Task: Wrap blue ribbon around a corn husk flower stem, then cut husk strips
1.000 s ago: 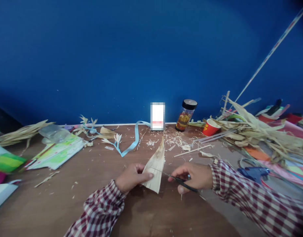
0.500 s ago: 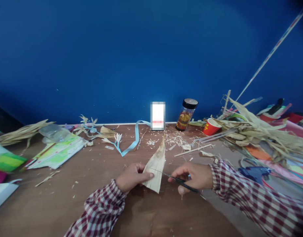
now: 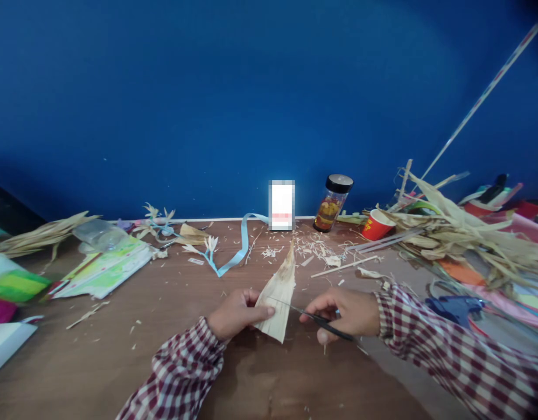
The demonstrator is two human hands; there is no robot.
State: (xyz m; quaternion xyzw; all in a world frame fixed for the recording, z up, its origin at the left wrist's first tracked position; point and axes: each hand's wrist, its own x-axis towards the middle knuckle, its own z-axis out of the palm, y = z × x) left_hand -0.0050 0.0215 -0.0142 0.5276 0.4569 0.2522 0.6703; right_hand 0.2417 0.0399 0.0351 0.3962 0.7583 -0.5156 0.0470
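Husk (image 3: 278, 283) sits between the hands, tip toward twelve o'clock: left hand (image 3: 231, 314) pinches its nine-o'clock edge, right hand (image 3: 350, 312) grips scissors (image 3: 319, 320) crossing from four o'clock; tautness probably keeps cuts clean.

The hands (image 3: 237, 315) hold a dried husk (image 3: 281, 284) (pale, tapering) and scissors (image 3: 318, 319).

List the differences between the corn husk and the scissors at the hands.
The corn husk is broad and pale; the scissors are slim, with dark handles.
The husk's narrow, brownish tip points away from the person; the scissors' blades point left across the husk.
The left hand holds the husk; the right hand, the scissors.
Shared: both are hand-held.
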